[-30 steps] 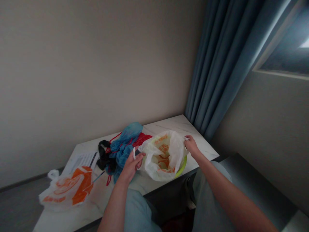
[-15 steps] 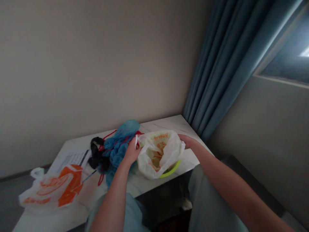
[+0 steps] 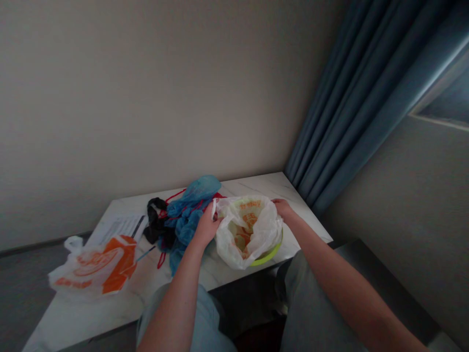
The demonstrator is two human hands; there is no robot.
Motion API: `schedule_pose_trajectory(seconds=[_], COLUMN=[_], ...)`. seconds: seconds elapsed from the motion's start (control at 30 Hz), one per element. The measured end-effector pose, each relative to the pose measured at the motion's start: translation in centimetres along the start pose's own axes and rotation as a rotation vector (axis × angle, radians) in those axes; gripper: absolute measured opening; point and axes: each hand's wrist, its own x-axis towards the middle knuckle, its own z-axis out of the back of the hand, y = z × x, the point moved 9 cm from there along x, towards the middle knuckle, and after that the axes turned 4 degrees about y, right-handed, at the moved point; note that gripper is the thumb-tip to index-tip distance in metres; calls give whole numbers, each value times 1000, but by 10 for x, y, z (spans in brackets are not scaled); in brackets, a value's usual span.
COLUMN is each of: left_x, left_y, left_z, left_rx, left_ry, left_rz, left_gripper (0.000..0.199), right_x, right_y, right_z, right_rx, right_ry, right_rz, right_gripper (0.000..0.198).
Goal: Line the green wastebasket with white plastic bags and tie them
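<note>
A white plastic bag (image 3: 229, 242) with orange print lies spread inside a yellow-green container (image 3: 266, 255), of which only the front rim shows. The bag's mouth faces up and is wide. On its left edge my left hand (image 3: 208, 226) is closed, pinching the plastic near a handle loop. My right hand (image 3: 283, 209) grips the far right edge of the bag, its fingertips partly hidden behind the plastic. Touching my left hand's side is a heap of crumpled blue bags (image 3: 185, 227) with red drawstrings, next to a black bag (image 3: 156, 225).
Another white and orange plastic bag (image 3: 95, 266) lies on the left of the white marbled table (image 3: 252, 183). A printed sheet (image 3: 117, 229) and a thin blue stick (image 3: 146, 253) are beside it. Blue curtains (image 3: 330, 132) hang at the right, and my knees are under the near edge.
The view has shifted a little left, so everything sits farther right. Both hands keep their hold on the bag, which lies slightly flatter over the container.
</note>
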Motion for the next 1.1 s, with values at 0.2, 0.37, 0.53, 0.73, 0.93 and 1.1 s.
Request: schedule_pose_trajectory(seconds=[0.2, 0.37, 0.53, 0.73, 0.93, 1.1], left_x=[-2, 2, 5, 6, 9, 8], left_y=[-2, -8, -14, -21, -26, -26], left_z=[-5, -13, -19, -19, -19, -19], left_rx=[157, 342, 448, 457, 455, 454], left_ry=[34, -7, -36, -92, -95, -136], left_rz=[25, -5, -32, -47, -57, -36], left_gripper=[66, 65, 66, 67, 68, 72], right_x=[-6, -37, -37, -39, -57, -30], right_y=[30, 66, 49, 12, -10, -4], right_z=[25, 14, 20, 14, 8, 52], right_rx=[-71, -306, -192, 78, 250, -163], right_ry=[-249, -200, -217, 227, 535, 100], right_rz=[267, 634, 475, 68, -126, 115], right_gripper=[11, 23, 24, 28, 21, 20])
